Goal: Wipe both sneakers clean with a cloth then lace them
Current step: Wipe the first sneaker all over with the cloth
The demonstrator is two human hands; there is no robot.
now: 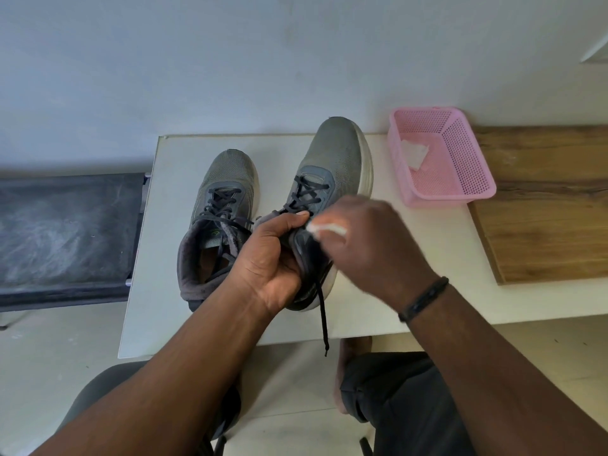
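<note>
White table (pixel 171 245) carries both grey sneakers: left sneaker (pixel 223 199) flat, right sneaker (pixel 339 159) gripped at the collar by left hand (pixel 273 255). Right hand (pixel 368 238), blurred, pinches a white cloth (pixel 327 228) against its side. Pink basket (pixel 460 179) beside, holding a white scrap (pixel 415 153).

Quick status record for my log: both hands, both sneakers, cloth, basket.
left hand: grips the collar of the right sneaker
right hand: holds a white cloth against that sneaker's side
left sneaker: flat on the white table, laced, untouched
loose lace: hangs over the table's near edge
pink basket: on the table's right, a white piece inside
</note>
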